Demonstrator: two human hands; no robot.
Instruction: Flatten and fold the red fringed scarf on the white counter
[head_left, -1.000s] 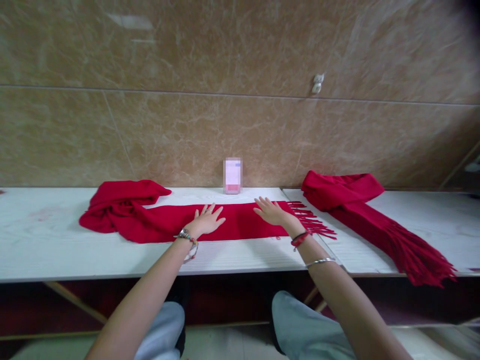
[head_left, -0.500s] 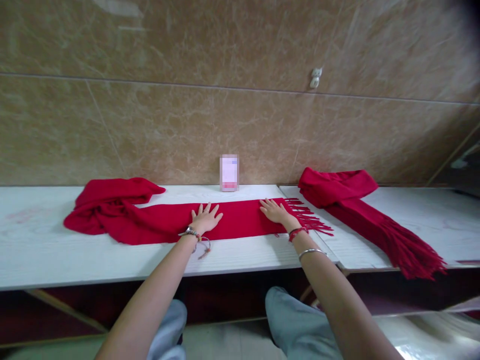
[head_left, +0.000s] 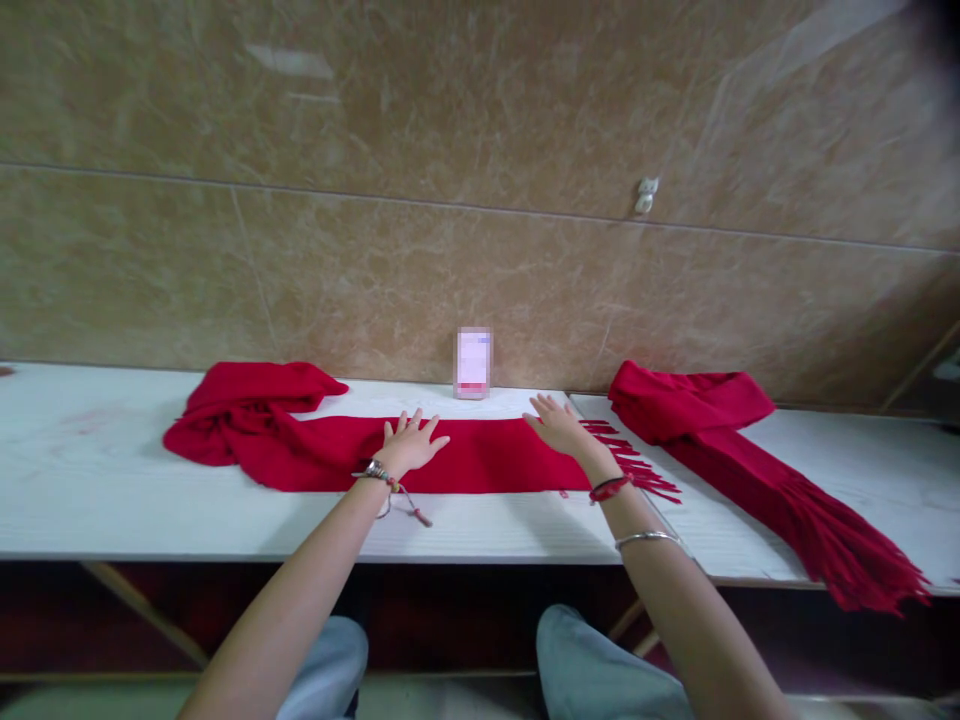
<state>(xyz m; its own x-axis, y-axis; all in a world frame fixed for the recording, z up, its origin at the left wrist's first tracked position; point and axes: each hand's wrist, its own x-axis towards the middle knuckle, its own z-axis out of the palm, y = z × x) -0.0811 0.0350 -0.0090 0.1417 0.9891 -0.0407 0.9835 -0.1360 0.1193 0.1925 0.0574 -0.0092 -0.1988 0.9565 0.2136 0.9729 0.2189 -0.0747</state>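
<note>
A red scarf (head_left: 487, 455) lies stretched along the white table, its left part bunched in a heap and its fringe fanned out at the right. My left hand (head_left: 409, 443) rests on the middle of the flat stretch, fingers spread, palm down. Over the fringed end is my right hand (head_left: 559, 425), fingers straight and holding nothing; it looks slightly raised above the cloth. A second red scarf (head_left: 694, 405), folded over, lies to the right, with its fringe hanging past the front edge.
A phone-like device (head_left: 473, 365) with a blurred screen leans against the brown tiled wall (head_left: 420, 270). A small white cat-shaped hook (head_left: 646, 195) is fixed on the wall. The white table (head_left: 97, 500) has a seam near the right-hand fringe.
My right hand has lifted a little from the cloth and its fingers have moved toward the scarf's far edge. My left hand stays on the scarf. The camera view has shifted slightly.
</note>
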